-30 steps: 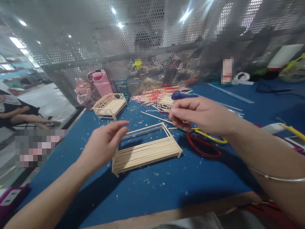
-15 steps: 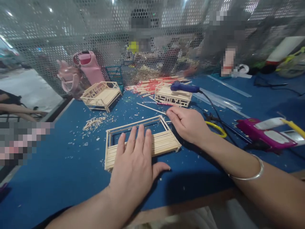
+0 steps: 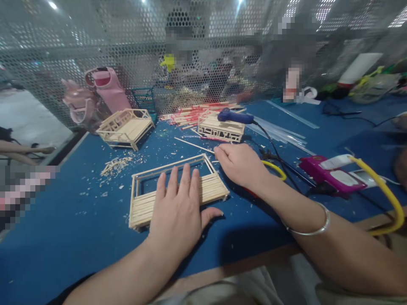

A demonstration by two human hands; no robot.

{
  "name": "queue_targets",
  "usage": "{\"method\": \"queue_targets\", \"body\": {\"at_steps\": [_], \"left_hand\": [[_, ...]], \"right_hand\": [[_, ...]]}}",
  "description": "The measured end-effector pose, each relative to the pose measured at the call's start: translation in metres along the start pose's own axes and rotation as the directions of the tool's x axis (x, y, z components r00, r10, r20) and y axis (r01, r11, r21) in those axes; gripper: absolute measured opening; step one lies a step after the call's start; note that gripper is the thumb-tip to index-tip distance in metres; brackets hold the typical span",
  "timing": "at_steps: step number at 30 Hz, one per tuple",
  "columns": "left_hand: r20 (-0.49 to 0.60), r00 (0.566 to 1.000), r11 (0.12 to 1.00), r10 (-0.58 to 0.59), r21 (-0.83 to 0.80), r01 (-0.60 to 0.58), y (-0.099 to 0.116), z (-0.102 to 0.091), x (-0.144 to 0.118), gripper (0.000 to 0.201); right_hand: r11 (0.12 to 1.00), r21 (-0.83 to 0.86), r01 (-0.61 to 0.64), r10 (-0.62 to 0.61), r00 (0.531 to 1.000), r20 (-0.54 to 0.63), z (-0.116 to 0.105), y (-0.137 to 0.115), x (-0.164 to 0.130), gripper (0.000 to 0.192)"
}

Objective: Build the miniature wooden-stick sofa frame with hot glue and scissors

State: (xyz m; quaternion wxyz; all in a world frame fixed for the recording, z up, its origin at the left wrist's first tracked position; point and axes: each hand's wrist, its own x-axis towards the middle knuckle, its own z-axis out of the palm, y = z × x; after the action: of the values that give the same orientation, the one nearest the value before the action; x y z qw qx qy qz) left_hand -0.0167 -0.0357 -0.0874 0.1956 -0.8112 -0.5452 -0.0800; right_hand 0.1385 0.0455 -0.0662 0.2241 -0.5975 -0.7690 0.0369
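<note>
Saw a stick seat (image 3: 129, 130) at left on the blue table (image 3: 63, 237). Rested the left hand (image 3: 178, 207), with fingers straight and slightly spread, on the slatted frame (image 3: 142, 207) nearer the front. Curled the right hand (image 3: 241, 166) beside its far right corner, with fingers bunched at a thin stick (image 3: 193, 145) (could not tell whether gripping).

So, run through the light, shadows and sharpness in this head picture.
Head view: overhead lights glare at the top edge; the perforated screen looks hazy; a dark shadow lies on the blue tabletop between the forearms; the left hand and wooden-stick frame are fairly clear; the outer edges look stretched and soft; blocky pixels mask several patches.
</note>
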Motion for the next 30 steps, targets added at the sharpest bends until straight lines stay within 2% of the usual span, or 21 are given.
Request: {"method": "queue_targets", "body": {"at_steps": [4,9,15,18,20,23,24,26,27,28,29,30], "left_hand": [[0.046,0.999,1.000,-0.016,-0.015,0.017,0.002,0.002,0.003,0.069],[0.122,0.992,1.000,-0.024,-0.003,0.025,0.001,0.001,0.004,0.055],[0.102,0.995,1.000,-0.016,-0.024,0.019,-0.001,0.001,0.004,0.055],[0.108,0.994,0.998,-0.033,-0.057,0.040,0.003,0.003,0.004,0.057],[0.109,0.992,0.993,-0.057,-0.096,0.067,0.007,0.001,0.001,0.059],[-0.008,0.999,0.977,-0.041,-0.208,0.039,-0.002,-0.013,-0.008,0.060],[-0.073,0.997,0.965,-0.027,-0.261,0.007,-0.012,-0.020,-0.013,0.057],[-0.170,0.984,0.919,-0.046,-0.393,-0.025,-0.041,-0.035,-0.026,0.046],[-0.168,0.970,0.886,-0.175,-0.456,0.082,-0.058,-0.042,-0.034,0.041],[-0.107,0.929,0.823,-0.355,-0.507,0.256,-0.075,-0.046,-0.043,0.038],[-0.006,0.863,0.722,-0.505,-0.551,0.419,-0.091,-0.048,-0.052,0.038],[0.133,0.801,0.606,-0.584,-0.586,0.538,-0.103,-0.047,-0.060,0.040]], "right_hand": [[0.999,0.039,-0.009,0.002,0.986,0.166,0.003,0.004,0.002,0.040],[0.976,0.205,-0.077,-0.001,0.934,0.357,0.003,0.005,0.002,0.039],[0.907,0.362,-0.215,0.002,0.862,0.507,-0.001,0.009,0.002,0.041],[0.888,0.388,-0.248,0.012,0.855,0.519,-0.001,0.007,0.001,0.041],[0.869,0.390,-0.305,0.064,0.849,0.524,-0.001,0.005,-0.001,0.041],[0.833,0.382,-0.400,0.152,0.829,0.538,0.000,0.006,-0.003,0.042],[0.838,0.383,-0.389,0.157,0.844,0.513,0.000,0.008,-0.003,0.043],[0.869,0.404,-0.285,0.122,0.915,0.384,-0.001,0.013,-0.003,0.044],[0.878,0.423,-0.224,0.099,0.949,0.299,-0.003,0.015,-0.004,0.044],[0.884,0.437,-0.163,0.067,0.971,0.228,-0.006,0.015,-0.004,0.043],[0.889,0.446,-0.105,0.026,0.983,0.180,-0.010,0.014,-0.003,0.041],[0.893,0.448,-0.045,-0.032,0.986,0.164,-0.014,0.010,-0.003,0.039]]}}
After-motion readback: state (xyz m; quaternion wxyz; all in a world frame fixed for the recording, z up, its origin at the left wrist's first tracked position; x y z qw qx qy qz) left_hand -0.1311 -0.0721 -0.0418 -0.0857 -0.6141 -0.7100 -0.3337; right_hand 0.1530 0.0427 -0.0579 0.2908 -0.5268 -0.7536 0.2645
